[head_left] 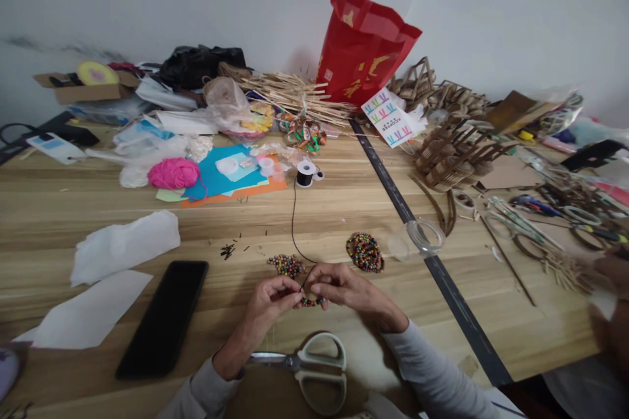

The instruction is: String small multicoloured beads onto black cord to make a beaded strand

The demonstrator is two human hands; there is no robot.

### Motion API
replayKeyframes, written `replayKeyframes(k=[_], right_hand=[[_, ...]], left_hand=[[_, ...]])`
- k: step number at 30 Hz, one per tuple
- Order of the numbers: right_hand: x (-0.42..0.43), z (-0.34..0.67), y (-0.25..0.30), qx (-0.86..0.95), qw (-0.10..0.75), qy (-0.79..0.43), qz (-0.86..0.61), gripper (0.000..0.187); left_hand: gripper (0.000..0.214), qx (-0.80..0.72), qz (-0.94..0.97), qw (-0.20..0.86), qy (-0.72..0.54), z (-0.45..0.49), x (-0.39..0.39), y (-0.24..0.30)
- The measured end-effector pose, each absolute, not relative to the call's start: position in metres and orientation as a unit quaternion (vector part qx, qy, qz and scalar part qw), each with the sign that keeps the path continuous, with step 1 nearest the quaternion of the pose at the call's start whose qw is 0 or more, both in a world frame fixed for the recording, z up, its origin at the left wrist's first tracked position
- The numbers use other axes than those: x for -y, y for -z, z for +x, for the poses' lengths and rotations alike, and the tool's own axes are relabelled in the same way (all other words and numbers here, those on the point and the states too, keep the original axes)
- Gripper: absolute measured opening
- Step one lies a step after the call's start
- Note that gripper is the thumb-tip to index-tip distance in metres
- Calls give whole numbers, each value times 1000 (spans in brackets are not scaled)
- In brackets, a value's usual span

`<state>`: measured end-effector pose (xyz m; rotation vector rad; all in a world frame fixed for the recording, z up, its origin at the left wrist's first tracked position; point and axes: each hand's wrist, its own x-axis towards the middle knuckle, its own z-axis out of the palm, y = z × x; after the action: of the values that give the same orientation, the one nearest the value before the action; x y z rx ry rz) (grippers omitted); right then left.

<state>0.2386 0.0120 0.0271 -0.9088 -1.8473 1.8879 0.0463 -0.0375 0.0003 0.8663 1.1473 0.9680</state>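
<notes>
My left hand (275, 301) and my right hand (344, 288) meet over the table, fingers pinched close together. A black cord (293, 222) runs from a spool (304, 174) down to my fingers, and both hands grip it. Below the fingertips hangs a short curve of strung colourful beads (311, 302). Just beyond my hands lies a small heap of loose beads (287, 265). A coiled pile of beaded strands (364, 252) rests to the right. Scissors (314, 363) with pale handles lie in front of me, between my forearms.
At left are a black phone (162, 317) and white paper pieces (125, 239). Pink yarn (173, 173) sits on coloured sheets. A clear tape roll (425, 236) lies on the dark table strip. Woven baskets (449, 160) and a red bag (366, 46) stand behind. Another person's hand (614, 268) shows at right.
</notes>
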Motion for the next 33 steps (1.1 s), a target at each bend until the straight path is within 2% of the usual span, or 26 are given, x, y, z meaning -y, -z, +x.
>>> replayKeyframes(k=[12,16,33], right_hand=[[-9,234,-18,686,195,-633,-301,31],[-9,232,-15,711,206,-602,-301,33],[-8,229,-15,713,187,-600,-312,30]], left_hand=[[13,-489,396,655,-419,46,37,1],[13,-491,400,652,-417,47,36,2],[19,-482,440,629,-422,49,35,8]])
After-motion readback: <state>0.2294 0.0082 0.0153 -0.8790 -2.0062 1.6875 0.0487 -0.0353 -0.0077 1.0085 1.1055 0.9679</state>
